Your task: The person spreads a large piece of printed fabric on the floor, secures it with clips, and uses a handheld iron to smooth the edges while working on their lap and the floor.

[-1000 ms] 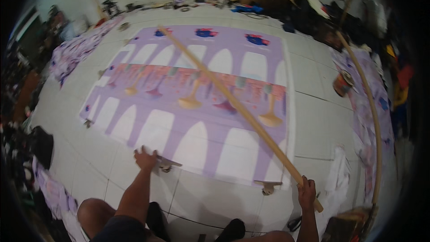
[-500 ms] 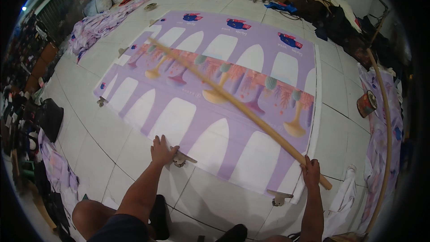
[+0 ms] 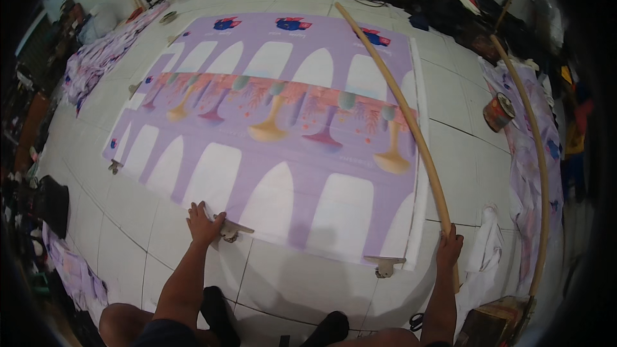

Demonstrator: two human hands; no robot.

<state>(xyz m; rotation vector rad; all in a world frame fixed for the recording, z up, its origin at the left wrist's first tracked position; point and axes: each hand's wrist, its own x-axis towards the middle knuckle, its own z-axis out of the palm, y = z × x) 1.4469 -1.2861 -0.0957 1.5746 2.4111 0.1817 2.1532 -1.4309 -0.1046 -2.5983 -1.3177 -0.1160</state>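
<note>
Across the right portion of the lilac printed sheet, a wooden pole is slanting, with its far end pointing away and to the left, past the sheet's far edge. The right hand is the nearer one: its grip is curling snugly around the pole close to the near end, and a short stub is projecting below the fingers. From that grip, most of the pole is extending forward and leftward — its long axis is running away from the person, looking slightly bowed. Whether the pole is resting on the sheet or hanging above it cannot be told. Well apart from the pole, the left hand is lying on the sheet's near edge; its grip is standing spread, enclosing nothing visible, with the thumb just beside a metal clip. A second clip is sitting near the sheet's near right corner — between the two hands. The sheet is lying on the tiled floor.
</note>
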